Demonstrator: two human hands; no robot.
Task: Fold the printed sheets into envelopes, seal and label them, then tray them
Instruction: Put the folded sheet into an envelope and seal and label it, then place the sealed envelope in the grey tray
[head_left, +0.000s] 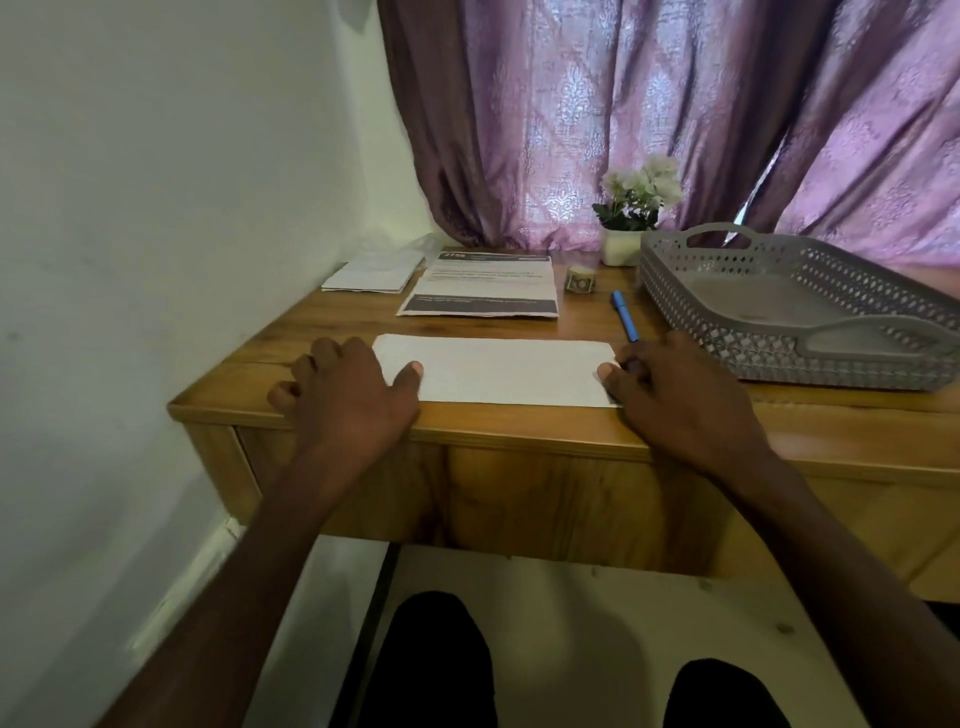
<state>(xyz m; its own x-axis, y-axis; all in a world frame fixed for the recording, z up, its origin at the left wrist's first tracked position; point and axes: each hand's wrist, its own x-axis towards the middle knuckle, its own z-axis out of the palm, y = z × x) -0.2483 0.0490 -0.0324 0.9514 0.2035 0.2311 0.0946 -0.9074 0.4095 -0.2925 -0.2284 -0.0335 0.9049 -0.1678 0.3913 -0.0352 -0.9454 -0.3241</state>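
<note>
A white folded sheet lies flat near the desk's front edge. My left hand holds its left end, thumb on top of the paper and fingers curled at the edge. My right hand holds the right end the same way, thumb on the sheet. A stack of printed sheets with dark bands lies behind it. White envelopes sit at the back left corner. A grey perforated tray with handles stands at the right, with nothing visible inside.
A blue pen lies between the folded sheet and the tray. A small roll of tape and a potted white flower stand at the back. A white wall bounds the wooden desk on the left; purple curtains hang behind.
</note>
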